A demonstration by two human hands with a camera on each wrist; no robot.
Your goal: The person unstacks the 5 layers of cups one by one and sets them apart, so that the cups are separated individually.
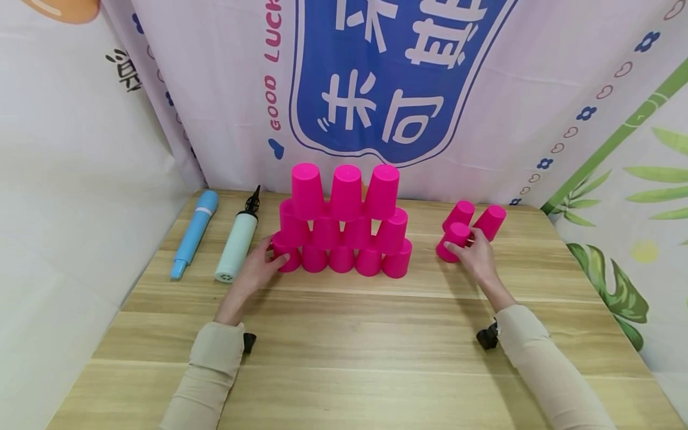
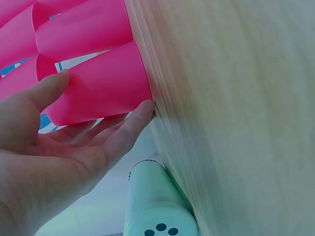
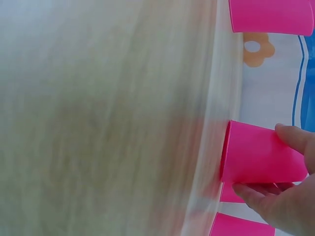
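Upside-down pink plastic cups are stacked in three tiers as a wall (image 1: pixel 341 233), with three cups on the top tier. At the wall's lower left corner, my left hand (image 1: pixel 260 267) holds the end cup (image 2: pixel 101 86) of the bottom tier, thumb on one side and fingers on the other. Off to the right, my right hand (image 1: pixel 478 255) grips a single upside-down pink cup (image 3: pixel 263 153) between thumb and fingers, its rim close to the tabletop. Just behind that cup stand two more pink cups, a left one (image 1: pixel 461 213) and a right one (image 1: pixel 491 222).
A mint-green hand pump (image 1: pixel 236 246) with a black nozzle lies left of the wall, close by my left hand. Farther left is a blue tube-shaped pump (image 1: pixel 196 233). Behind the wooden table (image 1: pixel 355 340) hangs a printed cloth (image 1: pixel 226 119).
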